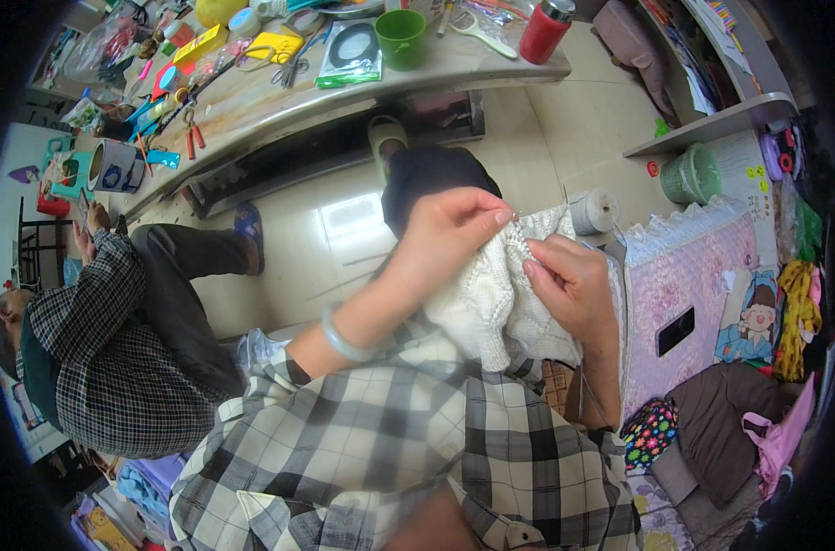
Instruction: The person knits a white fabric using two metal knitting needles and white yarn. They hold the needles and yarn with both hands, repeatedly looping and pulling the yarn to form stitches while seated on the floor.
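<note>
White knitted fabric (483, 303) with a raised pattern hangs over my lap from between my two hands. My left hand (452, 231) pinches its upper edge near the tip of a thin knitting needle, thumb against the fingers. My right hand (572, 279) grips the same edge from the other side, its fingers curled over the stitches; how much of a needle lies inside it is hidden. A cone of white yarn (596, 211) lies just beyond the fabric. Below my right wrist, a thin cable or needle runs down beside my forearm.
A cluttered table (266, 113) stands ahead, with a green cup (400, 40), a red bottle (546, 33) and scissors (290, 67). A seated person (114, 358) is at my left. On the right, a quilted seat (686, 275) bears a phone (675, 331); a green basket (692, 173) stands beyond.
</note>
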Tool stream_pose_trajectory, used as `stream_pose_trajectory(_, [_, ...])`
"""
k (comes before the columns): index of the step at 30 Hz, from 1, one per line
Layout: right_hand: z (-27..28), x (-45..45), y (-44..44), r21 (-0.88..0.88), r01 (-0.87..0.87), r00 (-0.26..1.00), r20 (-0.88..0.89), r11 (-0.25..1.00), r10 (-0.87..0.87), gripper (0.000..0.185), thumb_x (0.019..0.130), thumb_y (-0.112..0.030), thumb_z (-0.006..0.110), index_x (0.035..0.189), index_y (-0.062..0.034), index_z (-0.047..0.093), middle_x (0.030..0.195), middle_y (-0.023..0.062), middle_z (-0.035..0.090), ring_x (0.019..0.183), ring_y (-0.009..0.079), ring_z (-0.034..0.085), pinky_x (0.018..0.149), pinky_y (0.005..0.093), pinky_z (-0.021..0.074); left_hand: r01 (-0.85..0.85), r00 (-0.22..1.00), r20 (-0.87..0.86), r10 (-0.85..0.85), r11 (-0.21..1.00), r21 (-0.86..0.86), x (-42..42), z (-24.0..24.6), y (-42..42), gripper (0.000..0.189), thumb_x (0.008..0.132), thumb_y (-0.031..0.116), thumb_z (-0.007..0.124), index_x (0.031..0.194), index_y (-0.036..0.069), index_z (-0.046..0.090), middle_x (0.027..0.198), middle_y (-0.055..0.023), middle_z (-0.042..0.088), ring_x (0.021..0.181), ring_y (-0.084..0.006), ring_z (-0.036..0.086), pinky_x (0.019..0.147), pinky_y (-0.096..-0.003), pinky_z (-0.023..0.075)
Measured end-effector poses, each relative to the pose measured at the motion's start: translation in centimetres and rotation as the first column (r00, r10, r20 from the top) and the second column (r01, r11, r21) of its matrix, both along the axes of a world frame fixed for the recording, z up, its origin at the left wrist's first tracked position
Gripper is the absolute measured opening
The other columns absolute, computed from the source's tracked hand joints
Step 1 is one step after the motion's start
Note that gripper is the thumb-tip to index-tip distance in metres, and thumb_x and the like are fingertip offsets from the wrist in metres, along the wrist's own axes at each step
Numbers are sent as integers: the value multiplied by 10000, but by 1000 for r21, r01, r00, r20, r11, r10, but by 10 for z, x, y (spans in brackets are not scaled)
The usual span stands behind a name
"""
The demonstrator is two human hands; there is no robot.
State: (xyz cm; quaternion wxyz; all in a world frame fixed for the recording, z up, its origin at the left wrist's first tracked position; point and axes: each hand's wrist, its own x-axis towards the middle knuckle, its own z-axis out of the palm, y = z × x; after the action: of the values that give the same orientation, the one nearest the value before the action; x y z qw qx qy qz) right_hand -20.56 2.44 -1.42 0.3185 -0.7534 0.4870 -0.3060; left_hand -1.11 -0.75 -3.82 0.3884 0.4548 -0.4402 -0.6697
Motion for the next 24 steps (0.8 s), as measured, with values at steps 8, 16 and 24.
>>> stream_pose_trajectory(8, [-4, 7, -3, 44, 82, 996, 40, 996, -84, 161, 800, -26, 637, 955, 16, 652, 743, 137, 603, 567, 218, 570, 523, 302, 432, -193, 972, 83, 220, 948, -254, -16, -10, 18, 105, 916, 75, 614, 959, -3, 669, 902, -13, 666, 833, -63, 595, 748, -210, 478])
stream_pose_trajectory(16, [-5, -1, -34, 149, 44, 986, 150, 988, -66, 212, 899, -135, 561, 1024, 10, 654, 878, 165, 645, 786, 280, 634, 701, 330, 484, -210, 964, 66, 259, 886, -412, -19, -14, 18, 102, 875, 37, 626, 946, -31, 654, 853, -88, 639, 758, -136, 594, 681, -262, 473])
stream_pose_trajectory(24, [-4, -1, -44, -28, -91, 988, 120, 995, 94, 389, 989, -293, 465, 1110, 19, 663, 805, 81, 556, 717, 151, 505, 631, 274, 383, -168, 981, 36, 190, 929, -328, -21, -11, 16, 109, 876, 29, 622, 966, -28, 645, 828, -56, 635, 734, -95, 574, 657, -237, 464])
